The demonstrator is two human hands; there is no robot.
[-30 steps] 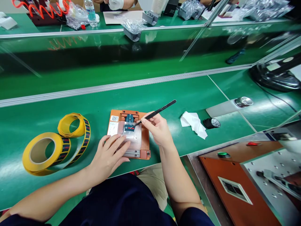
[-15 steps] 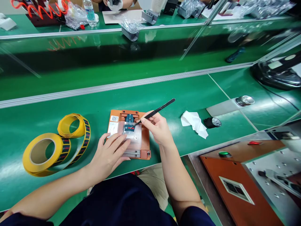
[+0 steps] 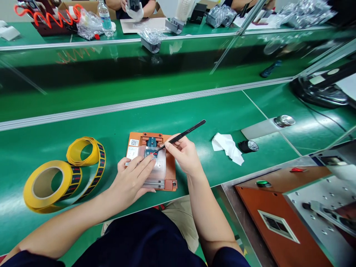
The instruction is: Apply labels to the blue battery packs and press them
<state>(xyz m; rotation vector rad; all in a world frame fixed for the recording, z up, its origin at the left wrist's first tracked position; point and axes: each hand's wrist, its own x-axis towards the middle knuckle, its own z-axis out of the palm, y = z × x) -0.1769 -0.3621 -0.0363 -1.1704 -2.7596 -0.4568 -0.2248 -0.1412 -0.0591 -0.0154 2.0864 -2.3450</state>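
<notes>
My right hand (image 3: pixel 185 154) is closed around black tweezers (image 3: pixel 191 129), pinched between thumb and fingers. Their tips touch or hover just over a dark label (image 3: pixel 151 153) with red lettering. That label lies in a window of a clear plastic plate (image 3: pixel 159 170), part of an orange fixture (image 3: pixel 170 167). My left hand (image 3: pixel 133 178) lies on the clear plate, fingers stretched out, its fingertips close to the label's lower edge. A dark blue-green part (image 3: pixel 151 142) sits in the fixture just behind the label. The plate and my fingers hide the rest of it.
At the left stands a yellow roll of labels (image 3: pixel 39 185), its strip trailing to a smaller coil (image 3: pixel 80 152). Right of the fixture lie a crumpled white tissue (image 3: pixel 228 147), a black cap (image 3: pixel 248 146) and a pale bottle (image 3: pixel 261 128). A co-worker's gloved hand (image 3: pixel 135 13) shows across the bench.
My left fingertips have slid forward and right, up to the label's lower edge. The tweezers remain at the label, a little flatter. The whole view has shifted slightly.
</notes>
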